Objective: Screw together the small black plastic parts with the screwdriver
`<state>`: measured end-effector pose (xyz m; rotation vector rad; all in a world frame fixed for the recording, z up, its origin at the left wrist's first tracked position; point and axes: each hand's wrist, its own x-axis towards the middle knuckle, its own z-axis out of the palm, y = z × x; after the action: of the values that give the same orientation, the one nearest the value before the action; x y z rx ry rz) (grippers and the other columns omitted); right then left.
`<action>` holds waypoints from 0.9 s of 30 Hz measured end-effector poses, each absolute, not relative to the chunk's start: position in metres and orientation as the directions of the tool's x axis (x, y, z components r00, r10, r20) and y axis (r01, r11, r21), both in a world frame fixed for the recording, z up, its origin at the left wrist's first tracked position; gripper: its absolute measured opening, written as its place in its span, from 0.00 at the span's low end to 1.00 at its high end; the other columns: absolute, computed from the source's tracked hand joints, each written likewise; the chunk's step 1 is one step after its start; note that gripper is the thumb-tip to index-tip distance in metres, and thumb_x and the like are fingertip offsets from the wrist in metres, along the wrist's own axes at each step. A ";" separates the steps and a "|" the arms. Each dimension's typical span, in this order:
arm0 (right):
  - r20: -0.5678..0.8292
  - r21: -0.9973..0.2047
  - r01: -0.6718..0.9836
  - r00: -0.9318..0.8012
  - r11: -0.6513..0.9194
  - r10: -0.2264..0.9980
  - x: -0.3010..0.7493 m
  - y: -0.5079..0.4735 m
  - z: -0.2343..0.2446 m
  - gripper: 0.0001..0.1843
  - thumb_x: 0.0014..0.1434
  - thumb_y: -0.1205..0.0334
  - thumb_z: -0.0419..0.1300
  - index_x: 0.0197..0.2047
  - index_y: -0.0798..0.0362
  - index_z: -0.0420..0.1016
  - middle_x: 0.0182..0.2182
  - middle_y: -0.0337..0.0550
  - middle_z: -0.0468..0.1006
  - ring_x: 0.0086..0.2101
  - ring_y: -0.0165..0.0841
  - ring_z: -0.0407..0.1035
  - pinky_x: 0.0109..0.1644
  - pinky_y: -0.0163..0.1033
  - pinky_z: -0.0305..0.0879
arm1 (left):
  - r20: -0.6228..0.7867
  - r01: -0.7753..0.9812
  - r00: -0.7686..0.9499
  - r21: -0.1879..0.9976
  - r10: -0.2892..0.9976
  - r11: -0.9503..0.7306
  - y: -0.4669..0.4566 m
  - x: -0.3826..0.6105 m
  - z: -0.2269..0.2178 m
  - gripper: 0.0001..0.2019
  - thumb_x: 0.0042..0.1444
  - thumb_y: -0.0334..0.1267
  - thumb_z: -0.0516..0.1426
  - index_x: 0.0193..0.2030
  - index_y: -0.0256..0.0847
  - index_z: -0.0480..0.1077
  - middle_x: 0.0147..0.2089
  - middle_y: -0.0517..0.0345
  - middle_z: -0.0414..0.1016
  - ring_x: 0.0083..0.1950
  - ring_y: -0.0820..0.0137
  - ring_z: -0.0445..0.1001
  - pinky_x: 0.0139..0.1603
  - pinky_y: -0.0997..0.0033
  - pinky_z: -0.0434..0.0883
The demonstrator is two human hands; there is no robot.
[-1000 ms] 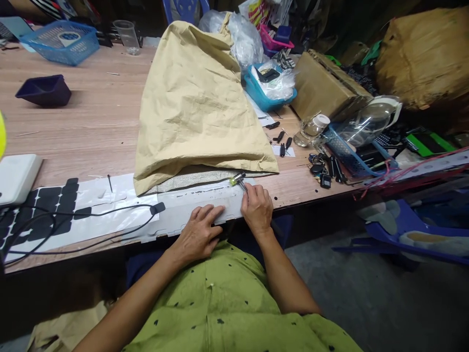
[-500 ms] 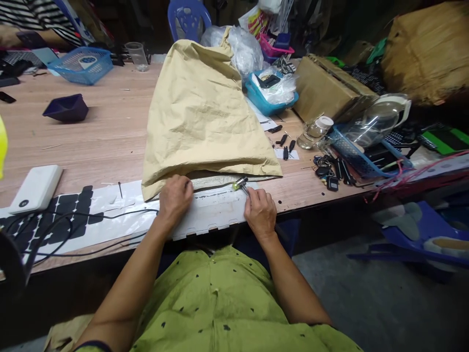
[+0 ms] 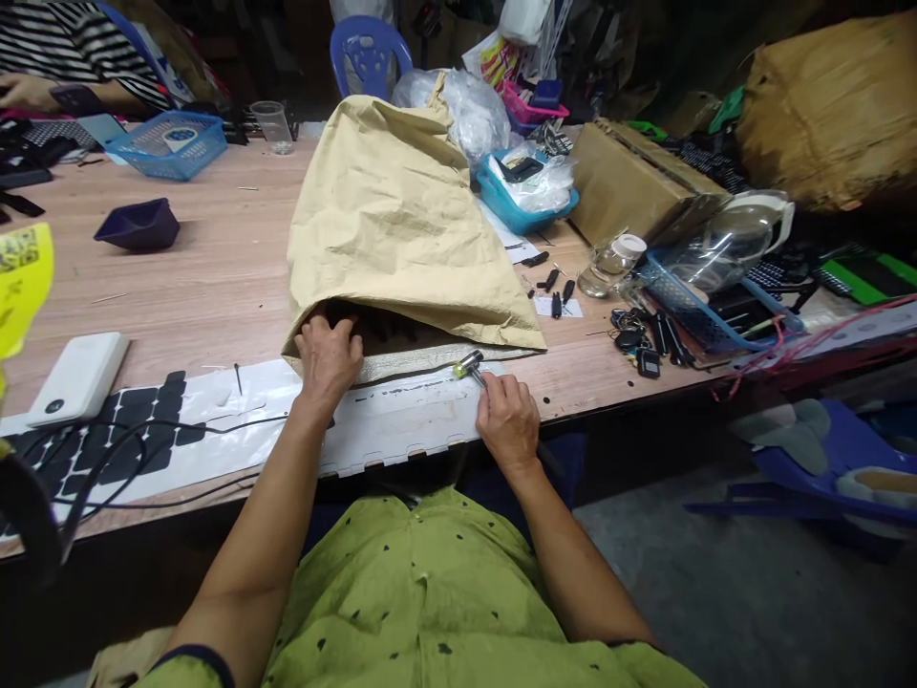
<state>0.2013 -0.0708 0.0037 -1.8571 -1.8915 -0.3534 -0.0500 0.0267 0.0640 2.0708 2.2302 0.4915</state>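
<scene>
Head view: left hand is off the white panel now and up at the mouth of the paper sack, fingers spread against the lip, nothing pinched that I can see. Sack mouth gapes where it lay flat half a second back. Dark pieces show inside, just past the fingertips, too dim to identify. Right hand unchanged: pinching the screwdriver, tip down on the panel, right of the left hand. Containers: blue tub up-right of the screwdriver holds plastic bags and a dark part; right basket carries a clear jug; far basket up-left holds a white roll; dark tray left, contents not visible.
</scene>
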 end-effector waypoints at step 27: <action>0.499 -0.284 0.953 0.053 0.105 0.865 0.214 -0.064 0.002 0.16 0.65 0.68 0.54 0.50 0.52 0.79 0.36 0.47 0.78 0.38 0.40 0.69 0.42 0.42 0.66 | 0.165 0.685 0.382 0.610 0.909 -0.398 -0.014 -0.005 0.020 0.10 0.58 0.37 0.62 0.46 0.43 0.76 0.42 0.54 0.76 0.46 0.60 0.69 0.51 0.58 0.68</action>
<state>0.2137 -0.0642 0.0024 -1.7716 -1.8234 -0.2010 -0.0050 -0.0140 0.0203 2.2006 1.3731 0.6761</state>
